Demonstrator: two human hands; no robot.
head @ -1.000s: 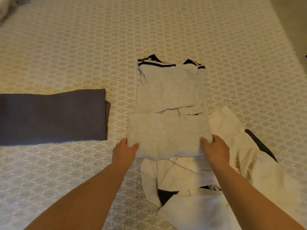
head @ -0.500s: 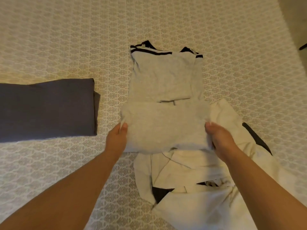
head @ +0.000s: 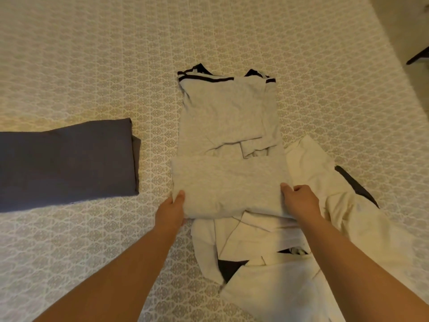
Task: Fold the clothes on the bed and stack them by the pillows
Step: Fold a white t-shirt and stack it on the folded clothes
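A light grey shirt [head: 227,126] with black trim at its far end lies lengthwise in the middle of the bed. Its near part is doubled up towards the collar. My left hand [head: 170,211] grips the left corner of that fold, thumb on top. My right hand [head: 301,202] grips the right corner, fingers curled under the cloth. A folded dark blue garment [head: 67,161] lies flat to the left. A rumpled cream garment [head: 313,252] with dark patches lies under and to the right of my right arm. No pillows are in view.
The patterned cream bedspread [head: 92,66] covers the whole bed. The bed's right edge runs along the top right, with floor and a dark object [head: 417,58] beyond it.
Both hands lifted the near hem of the grey shirt and carried it away from me, so the fold now lies a little higher on the shirt.
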